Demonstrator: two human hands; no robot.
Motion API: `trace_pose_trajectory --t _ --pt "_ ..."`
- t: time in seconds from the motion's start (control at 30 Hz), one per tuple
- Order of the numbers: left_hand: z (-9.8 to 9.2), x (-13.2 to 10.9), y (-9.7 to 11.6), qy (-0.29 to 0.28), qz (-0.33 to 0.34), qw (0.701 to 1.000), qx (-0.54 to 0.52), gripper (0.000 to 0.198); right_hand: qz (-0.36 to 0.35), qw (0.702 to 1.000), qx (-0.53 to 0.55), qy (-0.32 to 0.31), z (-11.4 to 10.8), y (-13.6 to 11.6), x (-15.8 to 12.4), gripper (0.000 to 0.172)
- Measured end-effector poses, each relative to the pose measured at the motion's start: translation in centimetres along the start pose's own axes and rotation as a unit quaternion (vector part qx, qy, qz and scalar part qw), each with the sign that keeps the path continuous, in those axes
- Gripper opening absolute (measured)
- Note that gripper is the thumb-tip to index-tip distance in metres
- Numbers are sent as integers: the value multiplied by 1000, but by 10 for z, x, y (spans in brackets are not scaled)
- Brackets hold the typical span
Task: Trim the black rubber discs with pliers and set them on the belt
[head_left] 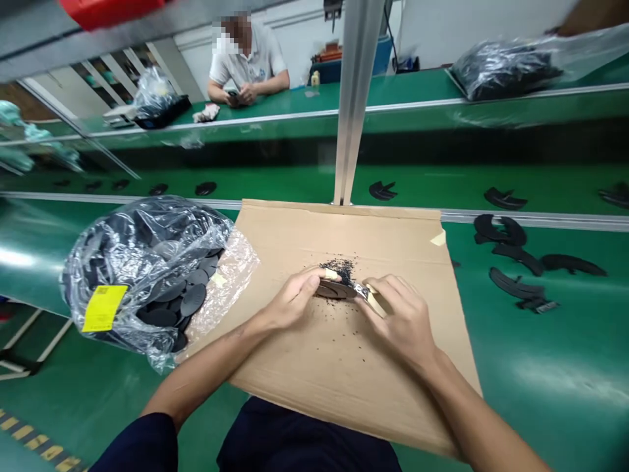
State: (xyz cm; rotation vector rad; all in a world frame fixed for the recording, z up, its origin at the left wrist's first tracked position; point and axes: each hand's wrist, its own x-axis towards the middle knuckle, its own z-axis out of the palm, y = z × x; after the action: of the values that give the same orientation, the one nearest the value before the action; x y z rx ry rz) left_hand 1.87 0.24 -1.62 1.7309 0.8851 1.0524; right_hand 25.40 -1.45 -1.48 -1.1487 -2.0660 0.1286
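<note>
My left hand (297, 295) grips the left edge of a round black disc (337, 290), thumb on top, above the cardboard. A pale wrap (331, 274) shows on one of its fingers. In my right hand (400, 314) is a small silver nail clipper (361, 290), pinched between thumb and fingers. Its metal end meets the right edge of the disc. Pale wraps also cover fingertips of this hand, hiding part of the clipper. Black trimmings (341, 267) lie heaped behind the disc and scattered around it.
Under my hands lies a cardboard sheet (295, 367). A clear plastic bag (147, 229) of black discs, with a yellow label, stands left. Curved black pieces (515, 282) lie right. A metal post (358, 98) rises behind the cardboard. Across the bench sits a person (250, 65).
</note>
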Motion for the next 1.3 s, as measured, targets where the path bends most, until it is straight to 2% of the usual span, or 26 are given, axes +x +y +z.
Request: trace_pose_trajectory --t 0.07,0.17,0.23,0.3,0.43,0.5,0.57,0.63,0.7,0.8,0.87,0.9,1.0,1.1,1.2,1.3 --pt "-16 13 1 9 9 999 48 54 -1 1000 -2 8 2 2 -1 17" --pt "-53 49 -3 30 35 979 197 53 -3 1000 -2 6 6 3 -3 17" --pt "-77 81 -11 37 27 949 312 46 -9 1000 -3 -1 8 2 -5 16" --pt "-96 114 -22 40 -14 901 432 35 -15 1000 -3 -11 10 0 -8 13" --pt "-113 167 -45 54 -39 875 480 30 -12 999 -15 -36 12 -3 -12 8" --pt "-115 179 -52 55 -42 870 489 29 -4 998 -26 -53 12 -5 -14 10" --pt "-114 182 -56 56 -32 866 495 29 1 997 -40 -68 12 -7 -16 13" --pt "-106 176 -57 54 -5 866 498 31 -2 995 -51 -83 11 -9 -18 15" --pt "-88 167 -55 33 31 869 494 34 -10 994 -54 -99 10 -12 -19 13" --pt "-44 162 -52 -62 98 876 469 31 -20 990 -48 -130 9 -16 -19 10" --pt "-8 175 -51 -141 144 872 446 30 -28 988 -42 -148 8 -17 -18 11" --pt "9 188 -52 -152 139 873 442 30 -33 987 -40 -154 8 -17 -17 11" --pt "48 237 -58 -121 89 882 447 30 -44 984 -50 -166 7 -16 -16 7" --pt "69 280 -67 -89 45 887 451 31 -49 982 -72 -169 7 -14 -16 3" --pt "76 297 -73 -80 12 888 452 20 -54 981 -84 -164 7 -14 -17 7" --pt "75 293 -71 -70 15 895 441 15 -59 983 -91 -151 9 -15 -18 13"
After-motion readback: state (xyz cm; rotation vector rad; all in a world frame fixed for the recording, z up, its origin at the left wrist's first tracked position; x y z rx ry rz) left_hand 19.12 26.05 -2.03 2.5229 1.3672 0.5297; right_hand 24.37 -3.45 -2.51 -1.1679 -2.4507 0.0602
